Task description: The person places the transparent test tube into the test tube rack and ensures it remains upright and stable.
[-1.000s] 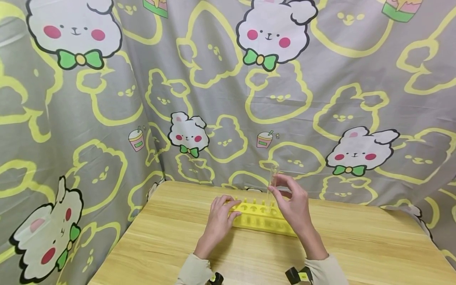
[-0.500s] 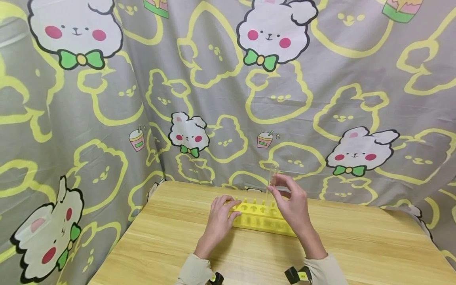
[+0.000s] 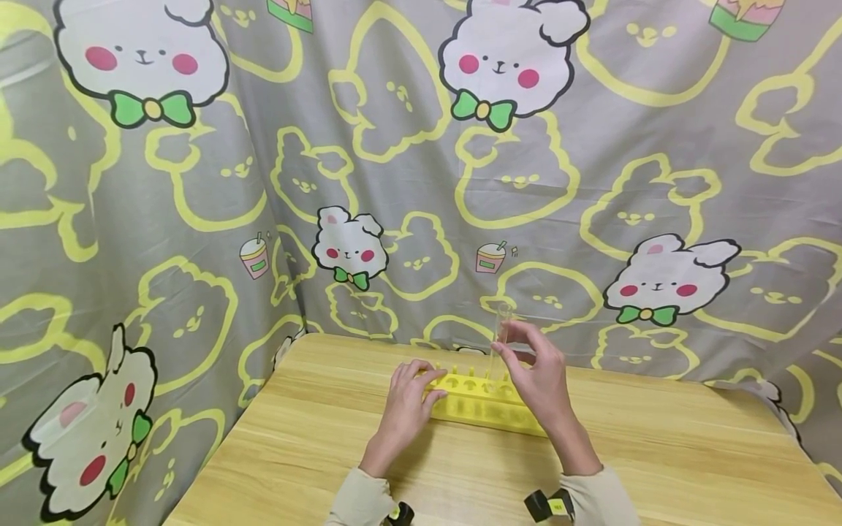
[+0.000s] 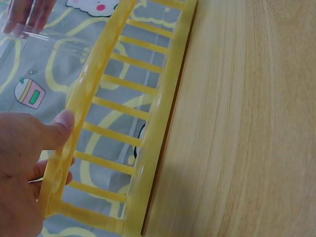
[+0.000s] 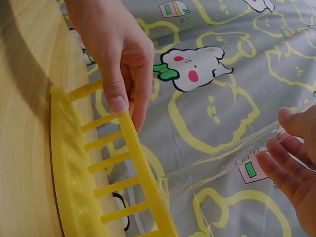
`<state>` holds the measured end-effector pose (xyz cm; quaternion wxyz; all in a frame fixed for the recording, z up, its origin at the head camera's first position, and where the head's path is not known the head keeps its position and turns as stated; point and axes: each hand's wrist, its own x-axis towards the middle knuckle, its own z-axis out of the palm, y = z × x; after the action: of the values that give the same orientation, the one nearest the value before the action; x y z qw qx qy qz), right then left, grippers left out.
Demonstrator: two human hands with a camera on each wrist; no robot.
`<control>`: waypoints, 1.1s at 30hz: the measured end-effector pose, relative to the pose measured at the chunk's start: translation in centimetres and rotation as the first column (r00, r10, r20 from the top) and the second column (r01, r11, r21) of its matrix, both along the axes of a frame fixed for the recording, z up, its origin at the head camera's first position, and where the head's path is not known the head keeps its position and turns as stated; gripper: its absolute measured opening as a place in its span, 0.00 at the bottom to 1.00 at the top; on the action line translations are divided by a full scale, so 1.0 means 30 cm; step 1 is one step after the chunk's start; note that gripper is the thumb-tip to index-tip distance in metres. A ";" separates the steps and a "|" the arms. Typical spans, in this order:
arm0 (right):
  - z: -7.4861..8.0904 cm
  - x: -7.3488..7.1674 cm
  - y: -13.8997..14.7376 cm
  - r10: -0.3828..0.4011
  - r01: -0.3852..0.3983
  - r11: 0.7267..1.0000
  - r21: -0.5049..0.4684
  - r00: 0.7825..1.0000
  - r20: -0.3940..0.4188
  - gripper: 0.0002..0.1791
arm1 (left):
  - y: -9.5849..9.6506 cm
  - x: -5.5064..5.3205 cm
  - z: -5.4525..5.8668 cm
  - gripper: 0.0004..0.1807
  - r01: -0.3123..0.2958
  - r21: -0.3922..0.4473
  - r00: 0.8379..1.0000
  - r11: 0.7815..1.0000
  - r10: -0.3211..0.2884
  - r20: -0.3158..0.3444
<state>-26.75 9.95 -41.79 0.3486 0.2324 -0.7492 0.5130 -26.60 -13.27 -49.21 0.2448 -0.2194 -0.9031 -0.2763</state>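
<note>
The person's right hand (image 3: 541, 372) is pinching a clear glass test tube (image 3: 500, 343) between thumb and fingertips near its upper end, holding it upright over a long yellow plastic test-tube rack (image 3: 483, 402) — the tube's lower end is sitting at one of the holes in the rack's top bar, right of the rack's middle. In the right wrist view the tube (image 5: 232, 158) is meeting the top bar of the rack (image 5: 143, 173), though how far it is passing through is hard to tell. The left hand (image 3: 409, 398) is gripping the rack's left end, thumb (image 4: 58, 129) pressing on the top bar and fingers curling round its far side. The rack is standing on a pale wooden surface (image 3: 658, 453) — toward its far edge, close to a grey curtain printed with white rabbits (image 3: 395, 146).
</note>
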 end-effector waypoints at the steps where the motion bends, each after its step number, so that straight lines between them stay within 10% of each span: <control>1: 0.000 -0.001 0.000 0.002 -0.002 1.000 -0.002 1.000 0.003 0.20 | 0.000 -0.001 0.000 0.19 0.000 0.000 1.000 1.000 0.000 0.000; 33: -0.022 -0.005 -0.014 -0.001 0.001 1.000 -0.001 1.000 -0.001 0.20 | 0.001 -0.003 -0.002 0.19 -0.011 -0.016 1.000 1.000 0.011 -0.019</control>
<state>-26.89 9.54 -42.45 0.3494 0.2320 -0.7489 0.5131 -26.70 -13.24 -49.26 0.2530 -0.2190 -0.9042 -0.2654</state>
